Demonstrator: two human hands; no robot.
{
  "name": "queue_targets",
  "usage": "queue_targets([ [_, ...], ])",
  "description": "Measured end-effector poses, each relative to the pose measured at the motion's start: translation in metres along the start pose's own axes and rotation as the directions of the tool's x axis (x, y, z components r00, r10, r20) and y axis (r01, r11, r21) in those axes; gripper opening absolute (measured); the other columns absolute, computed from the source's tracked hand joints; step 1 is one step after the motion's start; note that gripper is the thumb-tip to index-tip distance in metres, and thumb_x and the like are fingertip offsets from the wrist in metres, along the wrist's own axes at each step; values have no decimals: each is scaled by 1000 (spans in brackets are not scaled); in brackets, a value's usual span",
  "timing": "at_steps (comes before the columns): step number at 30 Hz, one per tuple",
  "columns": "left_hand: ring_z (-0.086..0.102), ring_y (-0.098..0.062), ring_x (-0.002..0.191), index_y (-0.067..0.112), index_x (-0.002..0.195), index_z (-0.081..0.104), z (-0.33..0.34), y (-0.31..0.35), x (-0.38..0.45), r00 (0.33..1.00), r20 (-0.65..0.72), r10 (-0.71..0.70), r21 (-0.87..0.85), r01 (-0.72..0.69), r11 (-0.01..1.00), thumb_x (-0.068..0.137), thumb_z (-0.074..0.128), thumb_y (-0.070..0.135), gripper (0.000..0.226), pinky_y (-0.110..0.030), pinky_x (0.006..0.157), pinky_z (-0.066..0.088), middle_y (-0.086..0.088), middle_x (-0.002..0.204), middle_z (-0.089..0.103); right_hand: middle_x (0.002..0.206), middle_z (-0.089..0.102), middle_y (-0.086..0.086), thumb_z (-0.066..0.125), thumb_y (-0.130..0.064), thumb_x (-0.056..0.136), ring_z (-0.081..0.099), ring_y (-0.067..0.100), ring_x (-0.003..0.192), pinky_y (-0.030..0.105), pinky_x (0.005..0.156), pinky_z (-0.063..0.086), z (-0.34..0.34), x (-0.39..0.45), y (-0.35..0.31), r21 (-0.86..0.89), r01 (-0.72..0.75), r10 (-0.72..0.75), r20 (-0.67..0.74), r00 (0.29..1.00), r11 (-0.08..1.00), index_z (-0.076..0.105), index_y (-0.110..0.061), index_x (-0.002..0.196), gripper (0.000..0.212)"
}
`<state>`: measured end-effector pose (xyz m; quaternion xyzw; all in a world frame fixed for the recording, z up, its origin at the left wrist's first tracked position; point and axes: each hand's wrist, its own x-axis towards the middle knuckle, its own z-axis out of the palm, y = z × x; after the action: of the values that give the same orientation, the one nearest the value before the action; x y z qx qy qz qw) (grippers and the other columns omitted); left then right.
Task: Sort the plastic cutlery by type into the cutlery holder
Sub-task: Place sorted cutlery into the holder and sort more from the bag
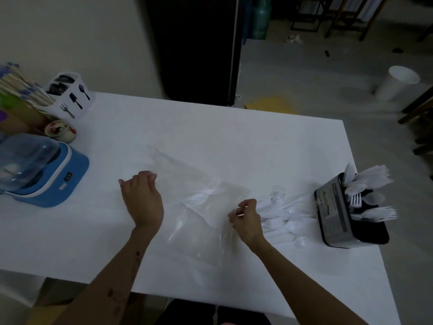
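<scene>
- White plastic cutlery [280, 213] lies in a loose heap on the worktop [210, 127], right of centre, forks and spoons mixed.
- Just right of the heap stands the holder [335, 214], a dark box near the right edge, already carrying white spoons and forks that stick out to the right.
- A clear bag [203, 221] lies flat and crumpled at the middle of the worktop, with a few white pieces showing through it at its far side.
- The right hand [246, 219] rests on the bag's right edge, touching the heap; its fingers are pinched together, on the bag or on a thin piece, which of the two cannot be told.
- The left hand [143, 198] sits left of the bag, fingers curled loosely at the bag's far left corner; whether they grip the film cannot be told.
- At the far left stand a blue appliance [56, 181] with a clear lid, a small cup [59, 132] and a white caddy [70, 95] printed with black cutlery shapes.
</scene>
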<state>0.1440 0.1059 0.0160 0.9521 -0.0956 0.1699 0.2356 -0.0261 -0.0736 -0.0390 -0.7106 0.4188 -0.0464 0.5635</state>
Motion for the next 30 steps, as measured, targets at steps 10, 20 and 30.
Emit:
queue_targets([
  [10, 51, -31, 73, 4, 92, 66, -59, 63, 18, 895, -378, 236, 68, -227, 972, 102, 42, 27, 35, -35, 73, 35, -13, 76, 61, 67, 50, 7, 60, 15, 86, 53, 21, 63, 28, 54, 49, -22, 14, 11, 348, -193, 169, 99, 981, 917, 45, -10, 80, 29],
  [20, 7, -38, 146, -3, 148, 16, -26, 37, -10, 997, -42, 67, 89, -63, 994, 95, 46, 36, 72, -50, 119, 2, -22, 156, 15, 92, 68, 17, 67, 5, 85, 67, 17, 76, 25, 67, 54, -34, 16, -2, 360, -135, 40, 259, 965, 923, 63, -4, 95, 14],
  [30, -16, -17, 146, 10, 150, -7, 47, 70, -123, 716, 647, 263, -147, -222, 964, 84, 48, 63, 101, -32, 120, -3, 0, 157, -14, 107, 73, -5, 49, -4, 91, 69, 16, 91, 18, 71, 53, -31, 31, -16, 79, 38, -60, 300, 952, 996, 72, -18, 109, 33],
])
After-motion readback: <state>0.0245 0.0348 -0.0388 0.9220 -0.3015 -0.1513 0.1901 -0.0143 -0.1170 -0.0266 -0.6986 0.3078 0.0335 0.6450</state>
